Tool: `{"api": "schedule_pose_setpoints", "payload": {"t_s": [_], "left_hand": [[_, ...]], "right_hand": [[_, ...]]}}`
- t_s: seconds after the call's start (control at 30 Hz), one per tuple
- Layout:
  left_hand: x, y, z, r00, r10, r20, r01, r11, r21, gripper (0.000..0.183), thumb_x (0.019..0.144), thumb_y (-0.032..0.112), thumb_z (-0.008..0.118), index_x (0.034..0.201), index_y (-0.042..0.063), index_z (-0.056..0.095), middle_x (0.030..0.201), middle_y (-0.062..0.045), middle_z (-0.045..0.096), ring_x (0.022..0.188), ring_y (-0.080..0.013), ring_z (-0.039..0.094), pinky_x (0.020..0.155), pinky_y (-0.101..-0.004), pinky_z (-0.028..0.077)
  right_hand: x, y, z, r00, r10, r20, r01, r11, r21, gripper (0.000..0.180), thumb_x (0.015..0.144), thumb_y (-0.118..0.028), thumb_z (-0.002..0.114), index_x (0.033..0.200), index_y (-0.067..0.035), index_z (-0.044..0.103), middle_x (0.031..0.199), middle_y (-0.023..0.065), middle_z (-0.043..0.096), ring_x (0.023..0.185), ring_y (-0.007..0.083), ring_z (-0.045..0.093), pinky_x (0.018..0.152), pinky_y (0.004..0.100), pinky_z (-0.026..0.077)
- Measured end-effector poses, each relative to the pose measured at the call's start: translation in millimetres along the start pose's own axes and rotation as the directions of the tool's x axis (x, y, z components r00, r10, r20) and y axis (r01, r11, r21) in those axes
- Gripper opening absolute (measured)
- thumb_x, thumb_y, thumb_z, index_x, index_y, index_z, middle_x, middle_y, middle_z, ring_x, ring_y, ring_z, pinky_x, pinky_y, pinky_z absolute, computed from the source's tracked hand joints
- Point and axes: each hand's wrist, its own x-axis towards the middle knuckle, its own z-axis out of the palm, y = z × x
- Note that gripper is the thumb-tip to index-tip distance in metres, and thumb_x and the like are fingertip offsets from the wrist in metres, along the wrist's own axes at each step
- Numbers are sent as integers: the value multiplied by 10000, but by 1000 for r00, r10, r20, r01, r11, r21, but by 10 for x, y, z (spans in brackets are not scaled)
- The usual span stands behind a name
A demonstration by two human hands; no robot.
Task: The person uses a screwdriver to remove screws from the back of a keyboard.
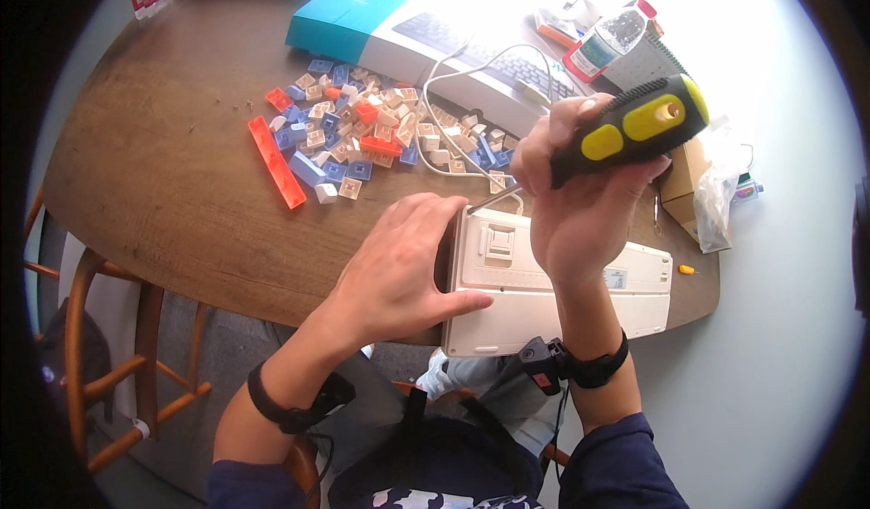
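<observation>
A cream keyboard (pixel 506 318) lies with its underside up at the table's front edge. My left hand (pixel 401 271) grips its left end, the thumb on the underside and the fingers over the far corner. In my right hand (pixel 584 169) is a screwdriver with a black and yellow handle (pixel 632 128); its shaft slants down to the keyboard's far left corner. The exact contact of the tip is hard to see beside my left fingers. Beyond the keyboard, loose keycaps (pixel 360 125) in blue, cream and orange lie in a pile. A pale cable (pixel 425 108) loops over them.
A keyboard box (pixel 387 33) stands behind the keycaps. Small screws (pixel 236 107) lie on the wooden table (pixel 170 189) at left. At right are a water bottle (pixel 608 40), a cardboard box (pixel 680 182) with a plastic bag (pixel 714 210), and a small yellow-handled tool (pixel 686 270).
</observation>
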Motion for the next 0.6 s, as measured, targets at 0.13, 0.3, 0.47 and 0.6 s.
{"api": "schedule_pose_setpoints", "payload": {"t_s": [0.13, 0.3, 0.47, 0.6], "left_hand": [[5, -22, 16, 1000, 14, -4, -14, 1000, -10, 860, 689, 449, 790, 1298, -42, 432, 1266, -242, 473, 1223, -372, 439, 1053, -423, 345], [-2, -28, 32, 1000, 26, -15, -26, 1000, 11, 873, 680, 457, 797, 1297, -43, 433, 1268, -245, 470, 1223, -376, 437, 1054, -429, 346], [-1, 1, 7, 1000, 13, 4, -13, 1000, -11, 859, 680, 443, 802, 1292, -40, 441, 1268, -243, 473, 1222, -375, 439, 1048, -424, 355], [9, 1, 8, 1000, 20, -3, -20, 1000, -9, 849, 679, 426, 805, 1288, -41, 444, 1263, -241, 478, 1219, -373, 443, 1046, -421, 357]], "right_hand": [[-8, -39, -4, 1000, 23, -13, -21, 990, 142, 681, 880, -734, 321, 1051, -89, 459, 857, 39, 424, 593, 131, 392, 540, 253, 304], [33, 51, -47, 996, -7, 84, 5, 999, 33, 798, 769, -843, 322, 922, -68, 436, 723, 23, 421, 448, 101, 305, 416, 231, 237], [167, 87, 8, 992, 67, 103, -84, 982, 168, 701, 853, -770, 290, 922, -101, 485, 691, 26, 438, 455, 95, 328, 379, 217, 230], [158, 108, -17, 988, 60, 144, -72, 994, 79, 670, 858, -756, 305, 950, -118, 491, 722, 28, 431, 477, 103, 342, 384, 218, 227]]}}
